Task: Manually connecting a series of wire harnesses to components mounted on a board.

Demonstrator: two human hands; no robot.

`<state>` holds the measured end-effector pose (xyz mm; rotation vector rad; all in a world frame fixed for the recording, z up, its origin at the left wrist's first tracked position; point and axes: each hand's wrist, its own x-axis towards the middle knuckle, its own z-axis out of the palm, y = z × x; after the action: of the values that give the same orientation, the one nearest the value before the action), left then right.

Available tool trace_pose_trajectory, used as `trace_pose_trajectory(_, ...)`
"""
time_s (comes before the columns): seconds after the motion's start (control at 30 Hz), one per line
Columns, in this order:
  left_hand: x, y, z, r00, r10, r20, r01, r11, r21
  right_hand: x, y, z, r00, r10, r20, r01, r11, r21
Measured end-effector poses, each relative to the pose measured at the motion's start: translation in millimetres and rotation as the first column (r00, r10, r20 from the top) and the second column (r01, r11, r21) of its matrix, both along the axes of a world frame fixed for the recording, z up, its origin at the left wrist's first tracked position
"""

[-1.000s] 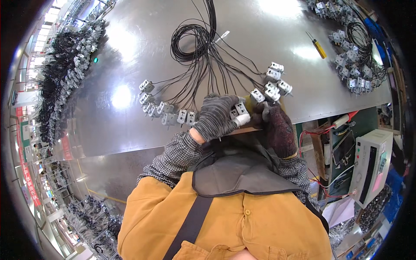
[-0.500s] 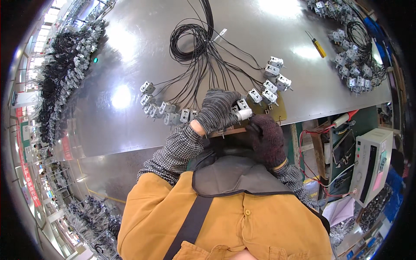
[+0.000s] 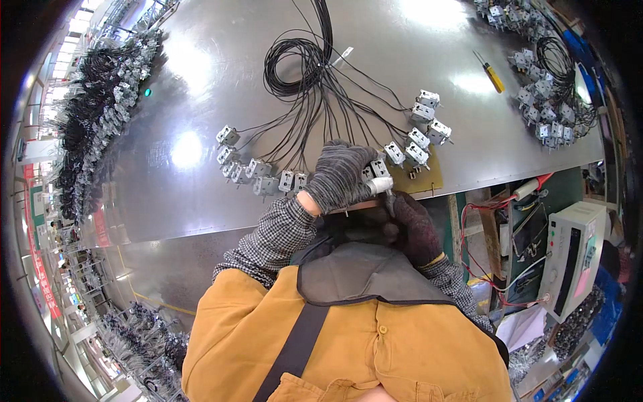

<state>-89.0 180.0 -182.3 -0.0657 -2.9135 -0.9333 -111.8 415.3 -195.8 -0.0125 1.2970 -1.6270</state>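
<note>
Cable harness [image 3: 309, 82] is on the metal worktop [image 3: 167, 194], black leads coiled near the far middle, trunk running off the top of the view. Thin leads fan toward the person, ending in small pale blocks. White tag [image 3: 343, 55] just right of the coil.

Left hand [image 3: 341, 175], grey striped glove: grasping a pair of pale blocks [image 3: 378, 167] at the near edge, between fingers and a thumb wrapped in white. Right hand [image 3: 416, 231], dark maroon glove: just below and right of that thumb, fingers bent, fingertips close to the worktop edge. Can't tell whether it's gripping anything; tips are in shadow and blurred.

Left group of blocks [image 3: 242, 171] sits in a loose arc left of the left hand. Right group [image 3: 426, 127] is up and right of the held pair, its nearest blocks by a yellowish pad [image 3: 429, 175] at the worktop edge.

Yellow-handled screwdriver [image 3: 494, 79] lies well apart, upper right. Another batch of blocks and cable [image 3: 546, 100] at the right side. Big dark cable heap [image 3: 110, 100] far left. Boxy white instrument [image 3: 575, 258] lower right, below worktop edge, red and white wires beside it.
</note>
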Motion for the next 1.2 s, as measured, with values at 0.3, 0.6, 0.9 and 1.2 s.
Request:
trace_pose_trajectory(0.3,-1,9,-7,0.997,0.047,-0.060,-0.051,0.996,-0.067,-3,0,2,0.706,0.081,-0.703,0.031,0.989,0.145)
trace_pose_trajectory(0.6,-4,13,-5,0.996,0.077,-0.035,-0.079,0.994,-0.070,-6,-2,1,0.913,-0.049,-0.404,0.103,0.988,0.114)
trace_pose_trajectory(0.9,-7,17,-4,0.992,0.122,0.027,-0.120,0.992,-0.040,-7,-2,-15,0.470,0.020,-0.882,0.260,0.952,0.160)
trace_pose_trajectory(1.2,14,5,32,0.977,0.104,0.184,-0.064,0.975,-0.212,-10,12,-24,0.969,-0.170,0.178,0.189,0.977,-0.094)
